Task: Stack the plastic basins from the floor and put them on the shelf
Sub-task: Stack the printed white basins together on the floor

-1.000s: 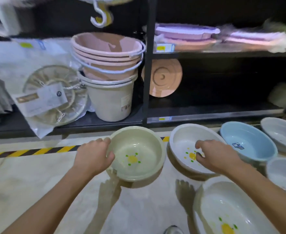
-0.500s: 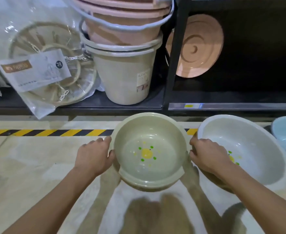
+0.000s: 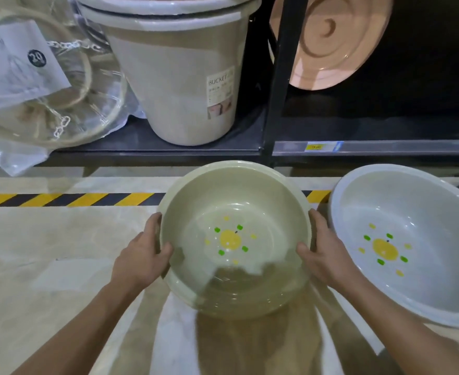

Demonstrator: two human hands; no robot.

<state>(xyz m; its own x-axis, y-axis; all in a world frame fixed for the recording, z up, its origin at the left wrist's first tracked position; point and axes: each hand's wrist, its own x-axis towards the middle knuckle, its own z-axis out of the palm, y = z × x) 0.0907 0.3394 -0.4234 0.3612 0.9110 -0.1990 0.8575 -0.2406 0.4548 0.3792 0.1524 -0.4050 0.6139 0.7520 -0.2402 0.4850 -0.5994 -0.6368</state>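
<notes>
A pale green basin [image 3: 233, 201] with a yellow fruit print inside fills the middle of the view, just in front of the shelf. My left hand [image 3: 141, 255] grips its left rim, thumb over the edge. My right hand [image 3: 325, 255] grips the right rim the same way. A white basin [image 3: 417, 201] with the same print sits on the floor to the right, close beside my right hand. The dark bottom shelf [image 3: 385, 131] runs across the top of the view.
A beige bucket stack [image 3: 185, 77] stands on the shelf's left bay beside bagged clear ware [image 3: 46, 104]. A black upright post [image 3: 279, 77] divides the bays. A pink lid [image 3: 328, 39] leans in the right bay. Yellow-black tape [image 3: 68, 199] marks the floor.
My right hand left the white basin and took the green basin's right rim. The view has moved closer and lower toward the shelf; the blue basin is out of frame.
</notes>
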